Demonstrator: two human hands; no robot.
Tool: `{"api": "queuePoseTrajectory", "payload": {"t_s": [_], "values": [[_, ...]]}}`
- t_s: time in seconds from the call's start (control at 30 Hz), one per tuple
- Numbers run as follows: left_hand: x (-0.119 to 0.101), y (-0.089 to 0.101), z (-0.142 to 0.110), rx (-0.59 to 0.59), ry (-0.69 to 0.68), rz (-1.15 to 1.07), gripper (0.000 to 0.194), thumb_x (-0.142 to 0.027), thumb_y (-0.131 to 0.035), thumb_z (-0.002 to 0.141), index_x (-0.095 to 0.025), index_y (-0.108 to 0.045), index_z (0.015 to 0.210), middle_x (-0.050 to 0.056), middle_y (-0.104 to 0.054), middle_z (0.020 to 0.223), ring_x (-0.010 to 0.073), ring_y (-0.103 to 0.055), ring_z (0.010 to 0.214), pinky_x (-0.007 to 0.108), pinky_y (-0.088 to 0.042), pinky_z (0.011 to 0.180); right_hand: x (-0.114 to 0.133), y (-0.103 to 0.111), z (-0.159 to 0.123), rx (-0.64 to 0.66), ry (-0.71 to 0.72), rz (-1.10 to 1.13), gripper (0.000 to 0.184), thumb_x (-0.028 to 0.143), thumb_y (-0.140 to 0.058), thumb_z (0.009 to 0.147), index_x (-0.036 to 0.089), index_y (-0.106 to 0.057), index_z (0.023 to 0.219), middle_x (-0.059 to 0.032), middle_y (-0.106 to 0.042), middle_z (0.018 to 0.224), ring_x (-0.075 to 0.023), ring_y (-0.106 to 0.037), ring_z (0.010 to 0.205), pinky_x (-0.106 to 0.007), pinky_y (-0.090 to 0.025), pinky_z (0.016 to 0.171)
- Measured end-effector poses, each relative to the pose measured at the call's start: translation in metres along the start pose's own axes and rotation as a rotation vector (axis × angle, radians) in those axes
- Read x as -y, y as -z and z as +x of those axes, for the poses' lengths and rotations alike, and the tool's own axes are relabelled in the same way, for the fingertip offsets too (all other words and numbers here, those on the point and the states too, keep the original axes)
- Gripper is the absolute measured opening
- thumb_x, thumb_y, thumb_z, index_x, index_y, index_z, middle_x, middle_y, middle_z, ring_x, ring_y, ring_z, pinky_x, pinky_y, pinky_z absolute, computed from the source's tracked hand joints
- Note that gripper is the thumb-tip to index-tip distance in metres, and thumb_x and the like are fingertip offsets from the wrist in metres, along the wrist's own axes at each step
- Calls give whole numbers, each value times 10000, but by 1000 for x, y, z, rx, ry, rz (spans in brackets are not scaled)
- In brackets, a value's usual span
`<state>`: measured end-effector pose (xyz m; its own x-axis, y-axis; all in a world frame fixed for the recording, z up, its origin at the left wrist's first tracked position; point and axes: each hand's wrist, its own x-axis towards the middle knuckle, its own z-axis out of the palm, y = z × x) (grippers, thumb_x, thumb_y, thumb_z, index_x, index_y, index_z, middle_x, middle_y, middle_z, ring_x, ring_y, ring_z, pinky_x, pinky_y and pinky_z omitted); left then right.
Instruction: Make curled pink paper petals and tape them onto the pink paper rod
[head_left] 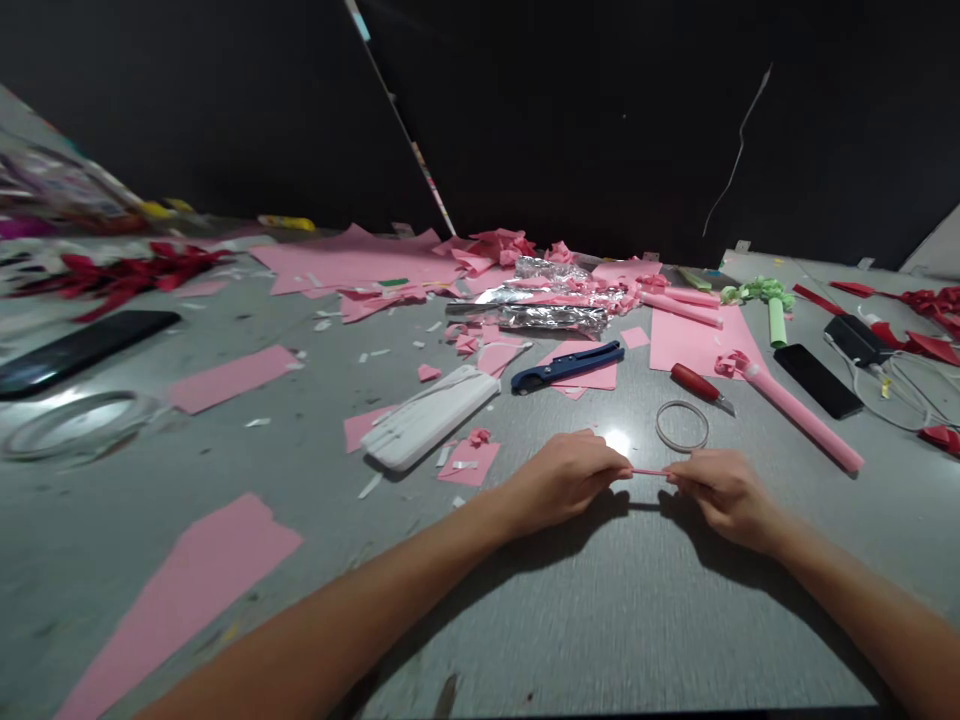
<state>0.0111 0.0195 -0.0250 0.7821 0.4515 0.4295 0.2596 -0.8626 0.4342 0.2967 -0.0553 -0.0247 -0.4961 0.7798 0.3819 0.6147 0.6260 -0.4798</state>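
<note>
The left hand (566,475) and right hand (726,492) are pinching a thin pink strip (649,472) over the table (600,630), near and right, seemingly not finished, while a pink tube (806,418) is lying farther right, looking already rolled.

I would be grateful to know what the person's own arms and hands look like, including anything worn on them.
The left hand and right hand are ungloved. The left forearm and right forearm are slender and bare, with no sleeve in view. No watch, bracelet or bold marking shows. Small details such as rings are hard to make out.
</note>
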Motion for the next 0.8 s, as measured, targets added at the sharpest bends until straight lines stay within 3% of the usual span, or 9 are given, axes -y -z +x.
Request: {"api": "queuePoseTrajectory", "payload": {"t_s": [0.33, 0.53, 0.67, 0.8], "values": [[-3, 2, 0, -120, 38, -21, 252, -247, -536, 1128, -171, -748, 1014, 56, -777, 819, 199, -671, 736, 343, -520, 742, 6, 4, 8, -43, -119, 99, 219, 312, -608, 1111, 213, -803, 1117, -56, -781, 862, -202, -686, 739, -329, -487, 712], [-10, 0, 2, -161, 73, -73, 255, -301, -566, 1128, -174, -766, 1034, 63, -806, 884, 198, -704, 777, 347, -533, 787, 11, 0, 9, -109, -69, 117, 284, 262, -558, 1137, 203, -793, 989, -42, -744, 746, -184, -658, 652, -306, -463, 651], [-13, -1, 3, -199, 90, -166, 245, -315, -593, 1127, -179, -785, 1058, 54, -810, 889, 190, -717, 782, 320, -534, 764, 13, 0, 9, -139, -29, 108, 274, 247, -556, 1139, 196, -808, 1047, -43, -751, 763, -181, -664, 657, -300, -470, 650], [-13, -1, 3, -204, 101, -169, 258, -296, -582, 1130, -181, -790, 1031, 55, -802, 867, 188, -711, 777, 315, -531, 757, 9, -4, 8, -146, -92, 98, 224, 299, -638, 1110, 189, -824, 1171, -50, -766, 798, -185, -661, 666, -310, -503, 671]]}}
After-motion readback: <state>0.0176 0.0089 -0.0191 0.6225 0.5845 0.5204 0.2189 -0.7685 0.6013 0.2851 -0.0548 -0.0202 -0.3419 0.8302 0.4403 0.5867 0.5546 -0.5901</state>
